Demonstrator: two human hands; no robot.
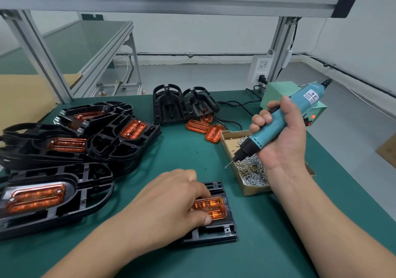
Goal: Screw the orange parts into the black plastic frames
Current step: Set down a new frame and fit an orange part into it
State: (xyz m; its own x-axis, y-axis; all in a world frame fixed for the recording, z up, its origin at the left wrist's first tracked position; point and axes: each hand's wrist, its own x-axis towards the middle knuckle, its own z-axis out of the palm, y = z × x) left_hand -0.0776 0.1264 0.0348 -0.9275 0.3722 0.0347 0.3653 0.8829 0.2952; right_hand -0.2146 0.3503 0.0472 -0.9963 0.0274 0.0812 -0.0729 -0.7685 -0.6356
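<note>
Low in the middle of the frame, the left hand [171, 198] presses an orange part [212, 208] down into a black frame [216, 232] on the bench [267, 235], fingers [201, 220] spread flat over it, likely to keep it seated for screwing. At right, the right hand [282, 140] wraps its fingers around the driver [276, 127], tip tilted down-left with a screw [227, 165] on the bit, just beside the screw box [248, 188] it feeds from. Finished frames [70, 149] pile up at left, out of the way; spare orange parts [205, 128] wait near centre.
</note>
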